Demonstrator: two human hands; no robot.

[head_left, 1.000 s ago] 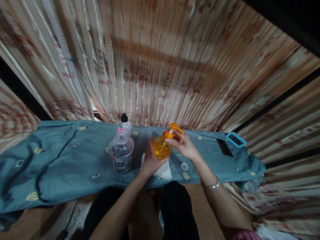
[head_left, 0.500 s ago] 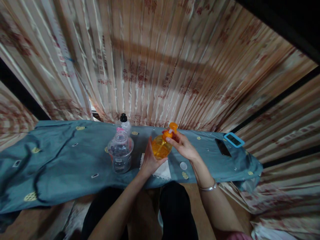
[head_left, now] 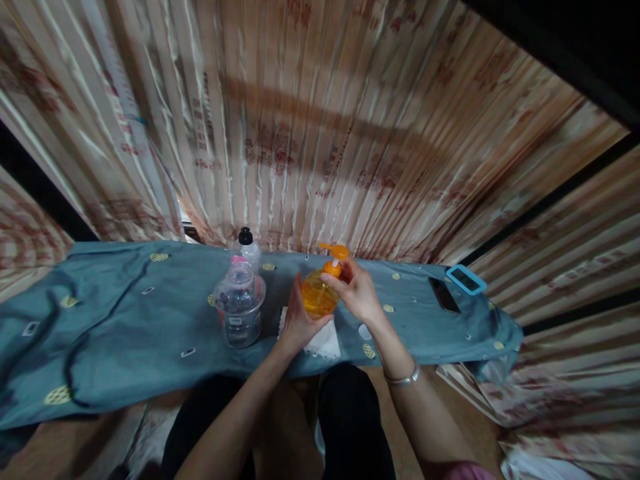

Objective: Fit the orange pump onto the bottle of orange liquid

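Orange liquid in pump bottle [head_left: 316, 298]

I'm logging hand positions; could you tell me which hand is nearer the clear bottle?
Left. The left hand grips the orange pump bottle beside the clear bottle; the right hand is beyond it.

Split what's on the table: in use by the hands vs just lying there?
In use: orange pump bottle, left hand steadying it, right hand at its pump; white cloth beneath.
Lying about: clear bottle, black-capped bottle, phone, blue-cased phone, small white cap.
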